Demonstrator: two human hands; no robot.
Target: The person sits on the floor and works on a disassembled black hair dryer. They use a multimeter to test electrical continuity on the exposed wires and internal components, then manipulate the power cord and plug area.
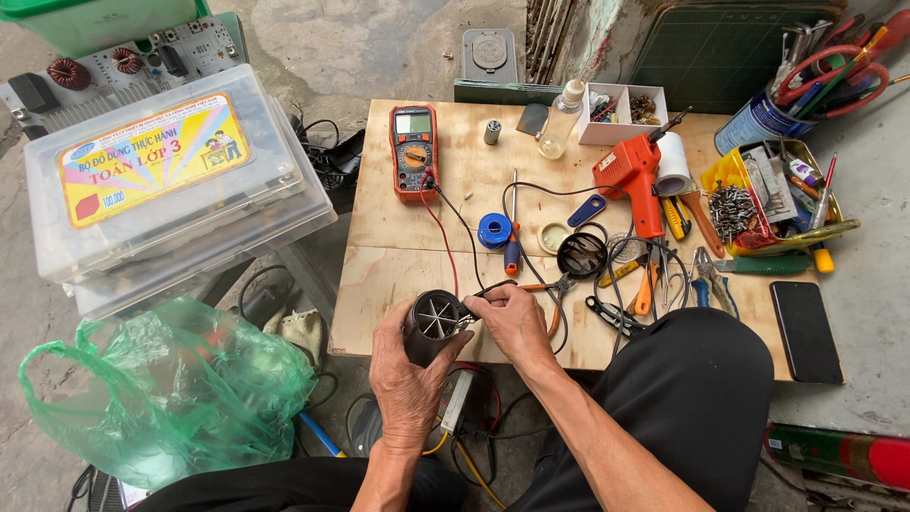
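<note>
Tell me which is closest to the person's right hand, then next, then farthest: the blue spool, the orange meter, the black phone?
Measured from the right hand in the head view:
1. Blue spool, just above the hand on the wooden board.
2. Orange meter, farther up and to the left on the board.
3. Black phone, far off to the right, at the board's edge.

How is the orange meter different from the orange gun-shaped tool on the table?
The meter is a flat box lying face up, with a screen and dial; the gun-shaped tool has a grip and a thin pointed tip. Red and black leads run from the meter toward the hands; the tool has none there. Both are orange and lie on the wooden board.
</note>
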